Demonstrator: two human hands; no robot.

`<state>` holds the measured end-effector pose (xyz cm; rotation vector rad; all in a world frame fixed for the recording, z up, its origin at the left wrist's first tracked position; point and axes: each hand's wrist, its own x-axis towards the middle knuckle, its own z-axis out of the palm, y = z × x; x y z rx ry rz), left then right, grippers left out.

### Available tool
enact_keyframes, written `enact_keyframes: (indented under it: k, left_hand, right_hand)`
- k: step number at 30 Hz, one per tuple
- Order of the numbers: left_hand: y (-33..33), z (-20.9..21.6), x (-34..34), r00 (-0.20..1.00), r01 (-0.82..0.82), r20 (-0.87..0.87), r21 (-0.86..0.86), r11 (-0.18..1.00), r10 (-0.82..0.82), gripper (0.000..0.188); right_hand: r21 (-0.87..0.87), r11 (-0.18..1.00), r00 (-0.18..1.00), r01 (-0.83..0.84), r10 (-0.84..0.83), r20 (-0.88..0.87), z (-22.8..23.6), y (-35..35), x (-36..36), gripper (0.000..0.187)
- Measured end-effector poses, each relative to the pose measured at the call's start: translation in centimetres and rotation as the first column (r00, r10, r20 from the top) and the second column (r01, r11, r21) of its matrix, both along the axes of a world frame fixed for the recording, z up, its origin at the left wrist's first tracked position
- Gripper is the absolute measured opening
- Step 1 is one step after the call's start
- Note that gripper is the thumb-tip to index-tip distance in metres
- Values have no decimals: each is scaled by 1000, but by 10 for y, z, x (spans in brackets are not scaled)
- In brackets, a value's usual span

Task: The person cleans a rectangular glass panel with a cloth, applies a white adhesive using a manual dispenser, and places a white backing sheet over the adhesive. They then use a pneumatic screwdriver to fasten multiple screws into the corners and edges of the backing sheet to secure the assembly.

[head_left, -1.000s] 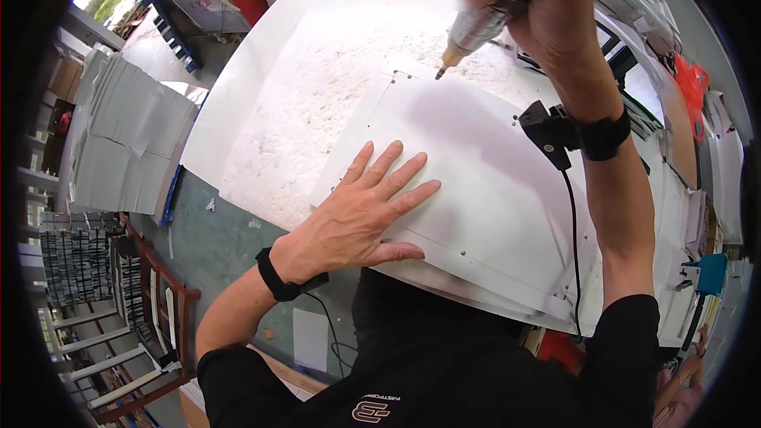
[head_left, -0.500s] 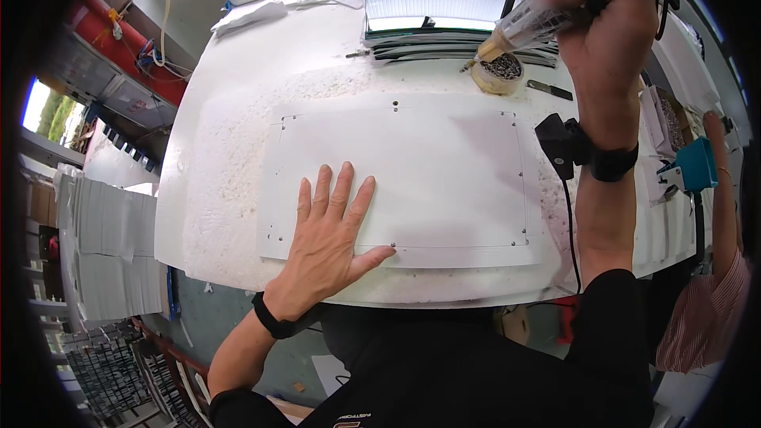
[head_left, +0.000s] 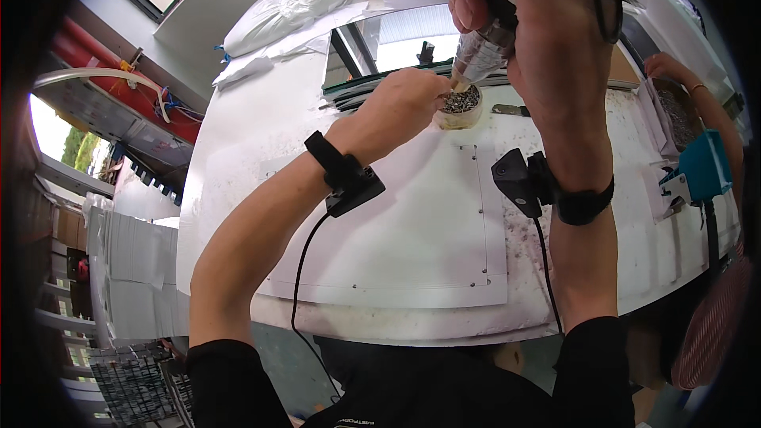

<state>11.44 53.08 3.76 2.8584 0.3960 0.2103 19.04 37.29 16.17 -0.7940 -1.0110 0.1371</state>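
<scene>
My right hand (head_left: 547,24) grips a power screwdriver (head_left: 480,55) with a clear body and a tan nose. The tool tilts down, its nose at a small round tub of screws (head_left: 460,108). Beside that nose is my left hand (head_left: 404,107), its fingers closed together at the tub's left rim. Whatever they pinch is too small or hidden to make out. Below the tub lies a flat white panel (head_left: 412,226) with small screws along its marked border. My left forearm covers the panel's upper left part.
Reflective sheets (head_left: 396,51) lie stacked behind the tub, with a dark flat bar (head_left: 510,110) to its right. White plastic bags (head_left: 289,12) fill the far left. At the right are a teal-handled tool (head_left: 704,166) and another person's hand (head_left: 670,69) by a box of small parts (head_left: 674,115).
My left hand has lifted off the panel and moved up to the tub. The screwdriver, in my right hand, has come over the tub. The view has shifted.
</scene>
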Motion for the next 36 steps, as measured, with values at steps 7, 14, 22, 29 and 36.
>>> enact_keyframes:
  k: [7,14,22,29,36]
  left_hand:
    - [2,-10,29,990,143,-24,134,981,-141,17]
    - [-4,-10,25,992,13,-124,59,998,-5,18]
    - [3,-10,16,991,75,106,18,997,-77,16]
    - [-20,-9,-80,992,24,127,-146,989,-5,9]
    - [-39,-37,-139,963,-216,69,-380,899,261,9]
  right_hand:
    - [83,996,933,-13,-17,359,-46,21,77,34]
    - [-83,996,982,-44,58,182,-47,28,72,29]
    - [-23,998,979,-52,55,194,-42,28,61,29]
    - [-32,959,945,-283,273,-179,-15,13,11,29]
    - [-154,835,842,-528,491,-225,-37,33,-14,29]
